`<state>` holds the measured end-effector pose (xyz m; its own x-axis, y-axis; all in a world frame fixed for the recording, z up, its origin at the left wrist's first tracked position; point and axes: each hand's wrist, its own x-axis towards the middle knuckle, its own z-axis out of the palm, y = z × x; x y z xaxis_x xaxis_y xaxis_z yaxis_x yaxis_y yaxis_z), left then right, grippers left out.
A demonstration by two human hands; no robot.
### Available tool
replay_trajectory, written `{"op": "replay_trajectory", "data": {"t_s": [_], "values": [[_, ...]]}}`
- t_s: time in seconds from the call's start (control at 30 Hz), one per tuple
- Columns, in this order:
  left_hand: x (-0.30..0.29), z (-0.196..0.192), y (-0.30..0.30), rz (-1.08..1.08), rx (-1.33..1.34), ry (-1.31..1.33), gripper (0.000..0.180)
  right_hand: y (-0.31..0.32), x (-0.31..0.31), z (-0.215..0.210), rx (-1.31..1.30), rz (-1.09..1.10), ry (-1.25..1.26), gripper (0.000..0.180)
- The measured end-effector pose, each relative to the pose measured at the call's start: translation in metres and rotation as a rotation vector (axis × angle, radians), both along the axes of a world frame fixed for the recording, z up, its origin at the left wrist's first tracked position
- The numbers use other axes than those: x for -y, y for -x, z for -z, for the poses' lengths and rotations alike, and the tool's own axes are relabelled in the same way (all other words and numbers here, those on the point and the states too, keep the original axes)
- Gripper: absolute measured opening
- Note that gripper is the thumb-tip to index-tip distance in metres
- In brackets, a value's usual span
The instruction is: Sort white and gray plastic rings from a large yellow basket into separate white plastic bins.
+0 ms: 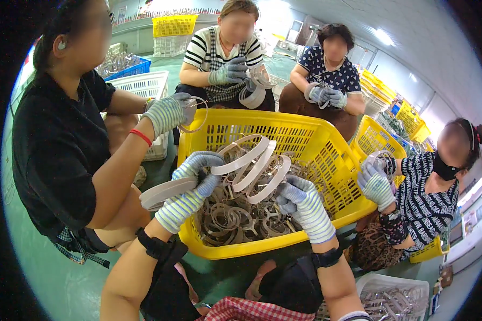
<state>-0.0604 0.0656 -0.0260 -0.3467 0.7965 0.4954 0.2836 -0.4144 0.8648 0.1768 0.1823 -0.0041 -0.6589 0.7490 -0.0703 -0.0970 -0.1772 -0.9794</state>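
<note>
My left hand [185, 198], in a blue-and-white striped glove with grey fingers, is closed around a light-grey curved band [167, 192] that juts out to the left. Its fingertips also meet the left ends of several looped bands [243, 163], pale and hoop-like. At the right side of these loops, my right hand [302, 203], gloved the same way, has its fingers pinched on a band's lower end. Both hands are above a yellow basket [235, 250] with slotted walls. Tangled metal rings [233, 216] lie inside it.
Co-workers with gloved hands surround the basket: one at left holding a thin ring [201, 115], two across, one at right. A white crate of metal parts [396, 299] sits at lower right. Behind the left co-worker are a white crate [144, 83] and a blue crate [131, 69].
</note>
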Motion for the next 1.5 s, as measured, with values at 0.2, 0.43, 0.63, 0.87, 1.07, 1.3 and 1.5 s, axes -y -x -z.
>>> {"op": "replay_trajectory", "data": {"t_s": [0.2,0.43,0.63,0.87,1.07,1.3,1.5], "values": [[0.000,-0.003,-0.002,-0.028,0.002,-0.010,0.024,0.001,-0.003,0.007,-0.157,-0.110,0.176,0.018],[0.012,-0.008,-0.003,0.130,0.180,0.122,0.032,0.001,0.003,0.012,-0.182,-0.072,0.236,0.017],[0.009,-0.005,-0.011,0.062,0.157,0.018,0.035,0.003,0.000,0.017,-0.187,-0.136,0.290,0.018],[0.004,-0.003,-0.009,0.017,0.116,0.063,0.034,0.012,0.004,0.008,-0.015,-0.006,0.002,0.025],[-0.002,-0.005,-0.011,-0.089,0.179,-0.038,0.039,0.002,-0.011,0.017,-0.115,-0.020,0.048,0.034],[-0.014,0.004,-0.010,-0.079,0.188,0.001,0.036,0.000,-0.021,0.021,-0.118,-0.173,0.138,0.052],[-0.028,0.014,0.004,-0.070,0.170,0.041,0.037,0.012,-0.032,0.027,-0.109,-0.195,0.163,0.055]]}}
